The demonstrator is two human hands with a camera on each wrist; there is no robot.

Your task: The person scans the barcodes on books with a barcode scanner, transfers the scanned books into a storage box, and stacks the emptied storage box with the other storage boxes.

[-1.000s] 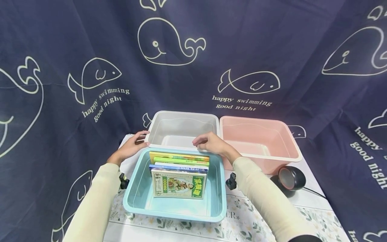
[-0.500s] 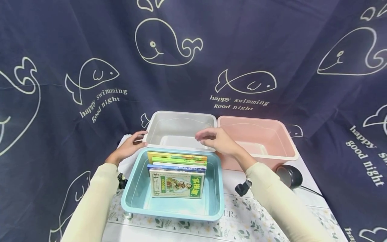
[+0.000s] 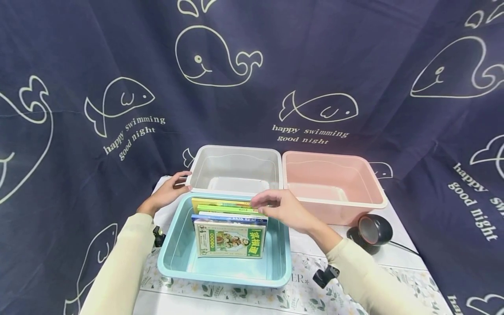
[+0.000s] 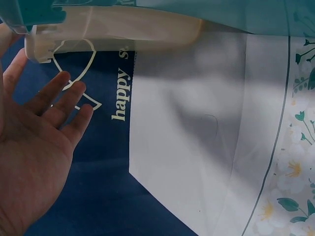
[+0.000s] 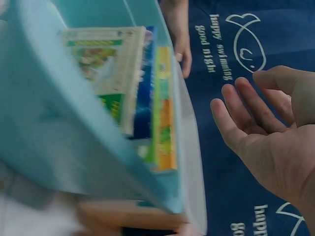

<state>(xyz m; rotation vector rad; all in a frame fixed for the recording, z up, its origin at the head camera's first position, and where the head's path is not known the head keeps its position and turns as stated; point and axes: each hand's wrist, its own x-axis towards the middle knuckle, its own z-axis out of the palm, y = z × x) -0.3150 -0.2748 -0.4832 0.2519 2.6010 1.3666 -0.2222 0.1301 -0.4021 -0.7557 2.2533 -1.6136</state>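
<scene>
My left hand [image 3: 169, 192] rests its straight fingers near the left end of the grey bin [image 3: 275, 176]; the left wrist view shows its fingers spread, with nothing in the palm. Over the back right corner of the blue bin [image 3: 165, 258] hovers my right hand [image 3: 289, 210], its fingers loosely bent. The right wrist view shows that right hand [image 5: 270, 128] apart from the books. Several thin books stand upright in the blue bin: a cream-and-green book [image 3: 230, 239] in front, then a blue book [image 3: 197, 217], with a green book [image 3: 204, 208] and a yellow book [image 3: 201, 201] behind.
A pink bin [image 3: 334, 210] stands to the right of the grey one, against the dark blue fish-print curtain [image 3: 236, 113]. At the right lies a black round device [image 3: 376, 229] with a cable. A flower-print cloth [image 3: 307, 297] covers the table.
My right hand has moved from above the grey bin's front rim toward me, over the back of the books. The left hand and the bins have hardly moved.
</scene>
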